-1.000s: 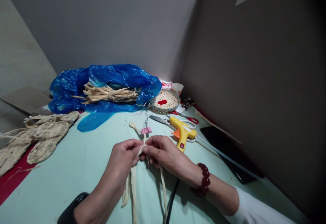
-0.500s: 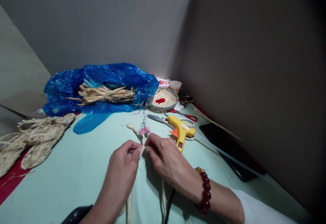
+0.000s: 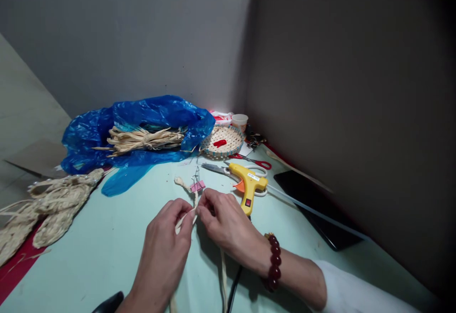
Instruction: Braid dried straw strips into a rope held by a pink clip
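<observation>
A pale braid of raffia (image 3: 180, 182) lies on the table, pinched near its upper part by a pink binder clip (image 3: 197, 186). Just below the clip, my left hand (image 3: 166, 241) grips raffia strands between thumb and fingers. My right hand (image 3: 226, 222), with a dark red bead bracelet (image 3: 275, 260) at the wrist, pinches the same braid from the other side, fingertips nearly touching the left ones. One loose raffia strand (image 3: 223, 279) hangs down below my right hand. The exact crossing of strands is partly hidden by the fingers.
A yellow glue gun (image 3: 249, 184) rests on white-handled scissors (image 3: 261, 170) right of the hands. Behind are red scissors (image 3: 261, 162), a woven tray (image 3: 228, 137) and a blue bag (image 3: 85, 132) with a raffia bundle (image 3: 146, 140). Braided pieces (image 3: 64, 203) lie left; a black tablet-like slab (image 3: 320, 218) right.
The view has shifted slightly, so most things sit a little farther left. My left fingers have drawn a strand out to the left, and the hands have parted slightly.
</observation>
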A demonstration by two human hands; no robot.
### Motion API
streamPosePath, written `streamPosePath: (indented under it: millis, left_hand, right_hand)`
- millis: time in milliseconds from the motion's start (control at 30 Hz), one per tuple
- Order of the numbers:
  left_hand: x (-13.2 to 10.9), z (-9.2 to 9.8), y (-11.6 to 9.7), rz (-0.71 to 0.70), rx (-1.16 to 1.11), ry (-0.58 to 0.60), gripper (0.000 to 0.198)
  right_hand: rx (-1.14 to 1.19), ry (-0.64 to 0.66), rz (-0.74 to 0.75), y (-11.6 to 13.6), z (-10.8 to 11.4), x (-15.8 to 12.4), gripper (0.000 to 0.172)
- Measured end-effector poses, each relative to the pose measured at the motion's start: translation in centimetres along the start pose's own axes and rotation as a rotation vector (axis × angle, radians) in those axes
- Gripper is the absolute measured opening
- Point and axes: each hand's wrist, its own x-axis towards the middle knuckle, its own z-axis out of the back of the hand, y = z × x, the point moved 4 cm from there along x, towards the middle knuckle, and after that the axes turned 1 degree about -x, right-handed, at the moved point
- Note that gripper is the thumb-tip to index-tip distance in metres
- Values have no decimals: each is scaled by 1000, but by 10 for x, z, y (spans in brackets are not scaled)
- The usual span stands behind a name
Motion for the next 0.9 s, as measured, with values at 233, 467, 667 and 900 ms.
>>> streamPosePath:
  millis: [233,467,667,900]
  left_hand:
    - [3,2,8,153,-292,87,18]
    - [-9,6,0,-228,55,-26,16]
    - [-22,2,-2,-426,656,-20,31]
    - [-40,-5,-20,-613,1043,-118,46]
  right_hand:
    - [-164,22,45,6,-1,-6,11]
    - [-132,21,49,5,0,-7,12]
    - [-24,37,18,4,0,-4,13]
    - [111,17,31,2,-1,-1,16]
